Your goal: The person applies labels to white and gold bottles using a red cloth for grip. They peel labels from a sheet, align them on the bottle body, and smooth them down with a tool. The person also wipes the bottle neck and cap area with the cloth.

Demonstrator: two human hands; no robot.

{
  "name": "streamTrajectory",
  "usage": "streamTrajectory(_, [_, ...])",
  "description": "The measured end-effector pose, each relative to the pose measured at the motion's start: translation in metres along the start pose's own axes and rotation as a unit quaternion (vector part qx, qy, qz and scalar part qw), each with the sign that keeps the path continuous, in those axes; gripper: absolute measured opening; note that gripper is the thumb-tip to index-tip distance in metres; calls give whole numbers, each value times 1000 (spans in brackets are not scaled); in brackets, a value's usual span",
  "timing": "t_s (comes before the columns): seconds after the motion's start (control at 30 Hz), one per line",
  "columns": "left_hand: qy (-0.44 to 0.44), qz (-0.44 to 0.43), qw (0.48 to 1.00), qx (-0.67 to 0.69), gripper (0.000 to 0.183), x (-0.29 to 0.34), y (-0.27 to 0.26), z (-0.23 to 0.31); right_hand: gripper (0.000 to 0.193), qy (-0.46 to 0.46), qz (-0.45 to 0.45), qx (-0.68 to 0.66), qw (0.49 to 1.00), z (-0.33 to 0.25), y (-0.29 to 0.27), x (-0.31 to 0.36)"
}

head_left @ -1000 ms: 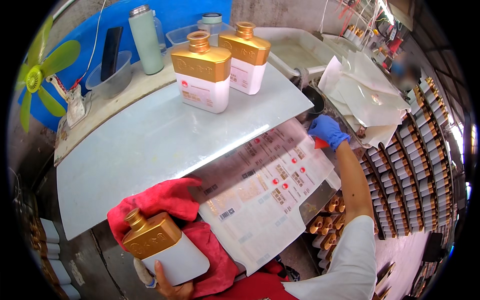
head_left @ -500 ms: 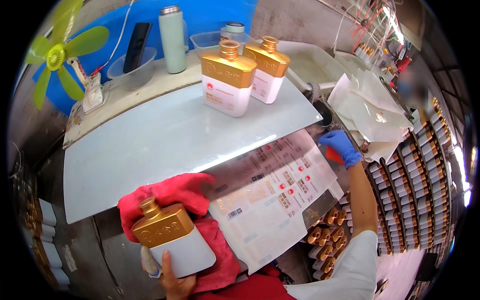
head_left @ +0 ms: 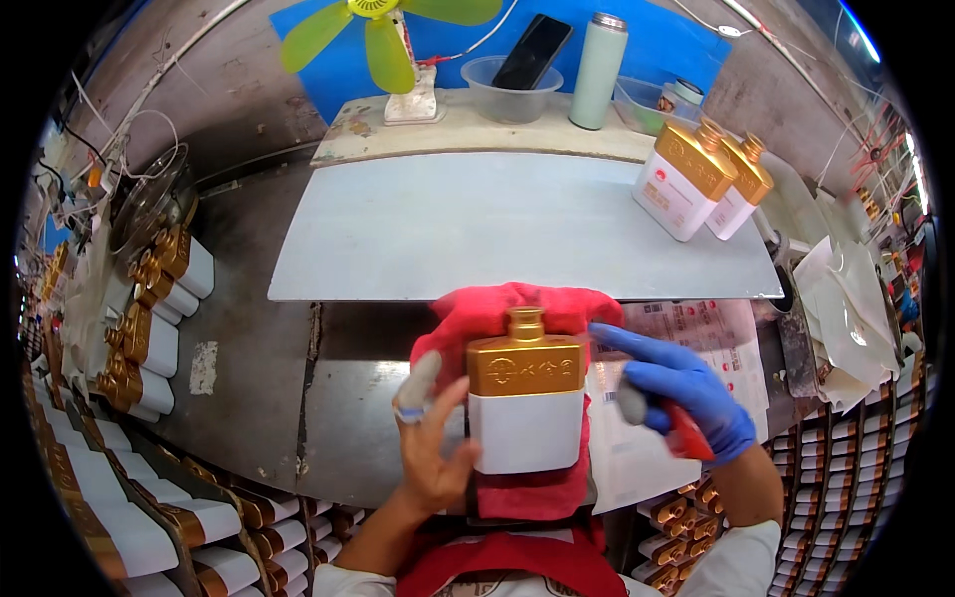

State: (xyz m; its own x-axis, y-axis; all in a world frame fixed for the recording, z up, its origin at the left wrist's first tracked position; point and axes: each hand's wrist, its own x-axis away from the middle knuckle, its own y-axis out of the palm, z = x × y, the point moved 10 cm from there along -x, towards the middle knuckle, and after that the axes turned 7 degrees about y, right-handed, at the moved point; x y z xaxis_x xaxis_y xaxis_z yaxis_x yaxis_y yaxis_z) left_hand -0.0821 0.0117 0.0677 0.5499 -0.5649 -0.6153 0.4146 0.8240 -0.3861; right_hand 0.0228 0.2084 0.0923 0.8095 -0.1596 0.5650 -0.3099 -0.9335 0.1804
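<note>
A person's bare left hand (head_left: 430, 448) grips the left edge of a flat bottle with a gold top and white body (head_left: 525, 403), held upright over a red cloth (head_left: 517, 313) near the front of a grey table (head_left: 497, 234). The right hand (head_left: 676, 393), in a blue glove, rests open-fingered against the bottle's right side, beside a sheet of labels (head_left: 711, 333).
</note>
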Motion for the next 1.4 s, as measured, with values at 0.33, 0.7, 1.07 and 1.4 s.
streamTrajectory(0.33, [-18,-117,991,58,32,-104,33,-38,57,12,-45,-189,981,31,45,-41])
streamTrajectory(0.7, [-72,-262,951,149,28,-115,68,-65,40,3,80,41,996,10,16,-38])
streamTrajectory(1.07, [-88,-332,920,190,30,-120,73,-68,25,21,105,229,967,-19,-3,-68])
streamTrajectory(1.4, [-68,-328,928,163,29,-121,78,-71,24,12,121,294,948,-24,-6,-80])
